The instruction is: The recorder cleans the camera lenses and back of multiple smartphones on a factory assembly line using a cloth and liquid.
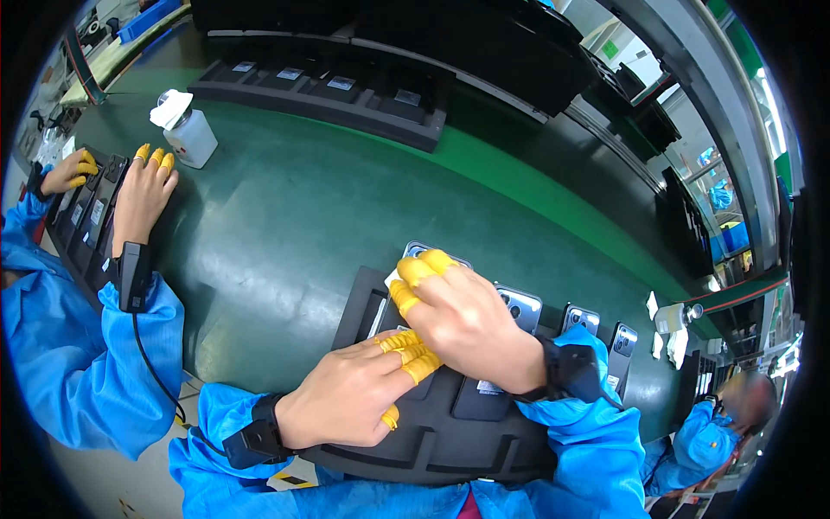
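Pressing down over the black tray point(432, 432) in front of you, your right hand point(471, 320) has its yellow-capped fingers point(415, 270) curled on the upper edge of a phone point(432, 253) lying back-up in the tray's left slots, its grip closed on that phone. Your left hand point(350, 394) lies flat beside it, fingers together, bracing the tray and touching the right hand's underside, clamped on nothing. Three more phones point(584, 320) stand in the slots to the right, apparently not yet handled, so most of the row looks left to do. On the green surface point(285, 216), well apart, a co-worker's hands point(138, 195) rest on another tray point(86, 216) near a white dispenser bottle point(186, 130).
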Available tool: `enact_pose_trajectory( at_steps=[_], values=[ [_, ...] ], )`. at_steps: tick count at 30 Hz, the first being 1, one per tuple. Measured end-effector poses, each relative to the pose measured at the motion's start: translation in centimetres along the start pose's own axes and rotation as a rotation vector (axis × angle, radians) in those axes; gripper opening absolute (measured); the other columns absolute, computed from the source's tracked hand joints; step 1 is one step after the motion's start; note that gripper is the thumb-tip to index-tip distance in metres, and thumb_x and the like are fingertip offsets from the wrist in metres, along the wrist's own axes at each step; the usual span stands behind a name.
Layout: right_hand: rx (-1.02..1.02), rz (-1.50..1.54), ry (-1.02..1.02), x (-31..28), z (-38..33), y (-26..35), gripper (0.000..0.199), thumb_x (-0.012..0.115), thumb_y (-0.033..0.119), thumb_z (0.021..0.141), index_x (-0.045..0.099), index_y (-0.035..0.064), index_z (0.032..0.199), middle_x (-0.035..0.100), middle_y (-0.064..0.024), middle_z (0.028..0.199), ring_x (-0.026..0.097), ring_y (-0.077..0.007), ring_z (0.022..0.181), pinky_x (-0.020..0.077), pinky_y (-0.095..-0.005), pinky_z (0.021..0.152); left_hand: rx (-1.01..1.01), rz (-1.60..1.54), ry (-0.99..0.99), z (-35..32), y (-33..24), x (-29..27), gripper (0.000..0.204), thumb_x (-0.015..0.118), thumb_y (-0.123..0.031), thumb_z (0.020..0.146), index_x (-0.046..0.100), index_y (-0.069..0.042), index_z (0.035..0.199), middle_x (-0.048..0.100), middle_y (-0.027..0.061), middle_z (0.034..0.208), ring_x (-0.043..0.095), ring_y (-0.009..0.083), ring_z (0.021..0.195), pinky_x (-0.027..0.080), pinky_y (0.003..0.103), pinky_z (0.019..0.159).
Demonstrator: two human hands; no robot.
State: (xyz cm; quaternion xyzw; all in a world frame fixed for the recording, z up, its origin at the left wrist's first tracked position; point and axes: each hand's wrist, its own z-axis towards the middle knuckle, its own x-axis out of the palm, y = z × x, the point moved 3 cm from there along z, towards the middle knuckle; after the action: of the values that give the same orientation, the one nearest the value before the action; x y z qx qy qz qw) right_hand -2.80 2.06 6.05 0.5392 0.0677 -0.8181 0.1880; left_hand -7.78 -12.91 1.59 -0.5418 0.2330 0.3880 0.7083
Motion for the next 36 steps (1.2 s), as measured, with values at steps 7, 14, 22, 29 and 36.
enact_pose_trajectory(
  at_steps=[7,14,22,29,36],
  values=[
    [0.056,-0.132,0.144,-3.0,-3.0,-1.1,0.029,0.068,0.002,0.064,0.07,-0.0055,0.091,0.062,-0.0137,0.093,0.062,-0.0285,0.084,0.054,-0.0353,0.075,0.029,-0.03,-0.081,0.5,-0.2,-0.5,0.068,0.059,-0.007,0.058,0.06,-0.001,0.125,0.065,0.0144,0.112,0.061,0.0309,0.111,0.046,0.04,0.105],
    [-0.128,-0.018,-0.039,-1.1,1.4,-1.1,0.022,0.065,0.011,0.066,0.067,-0.002,0.084,0.06,-0.0115,0.096,0.061,-0.0252,0.09,0.0523,-0.0345,0.082,-0.025,-0.034,0.013,0.3,-0.1,-0.1,0.071,0.058,-0.006,0.058,0.058,-0.004,0.129,0.064,0.0134,0.119,0.06,0.0296,0.114,0.045,0.04,0.106],
    [0.196,-0.318,0.108,-0.9,1.6,-10.0,0.01,0.065,0.002,0.066,0.07,-0.0017,0.074,0.064,-0.0167,0.094,0.063,-0.0315,0.093,0.0539,-0.038,0.08,-0.002,-0.013,0.026,0.6,-0.2,-0.8,0.074,0.064,-0.006,0.062,0.053,-0.004,0.134,0.062,0.0119,0.119,0.057,0.0263,0.12,0.039,0.037,0.111],
    [-0.112,0.243,0.132,0.1,2.8,-4.8,0.008,0.064,0.004,0.068,0.067,0.0003,0.075,0.06,-0.0124,0.087,0.062,-0.0299,0.089,0.0529,-0.0347,0.077,-0.004,-0.029,0.028,0.7,0.0,-0.2,0.073,0.058,-0.006,0.059,0.056,-0.004,0.132,0.063,0.0131,0.119,0.06,0.0276,0.115,0.042,0.041,0.109],
    [0.098,-0.171,0.175,-1.9,2.3,-10.3,0.009,0.07,0.005,0.075,0.071,0.0007,0.083,0.063,-0.0131,0.089,0.063,-0.0312,0.083,0.0525,-0.0361,0.077,-0.029,-0.018,0.025,0.8,-0.2,-0.4,0.072,0.057,-0.005,0.06,0.056,-0.003,0.131,0.064,0.0135,0.117,0.06,0.0272,0.115,0.043,0.041,0.109]
  ],
)
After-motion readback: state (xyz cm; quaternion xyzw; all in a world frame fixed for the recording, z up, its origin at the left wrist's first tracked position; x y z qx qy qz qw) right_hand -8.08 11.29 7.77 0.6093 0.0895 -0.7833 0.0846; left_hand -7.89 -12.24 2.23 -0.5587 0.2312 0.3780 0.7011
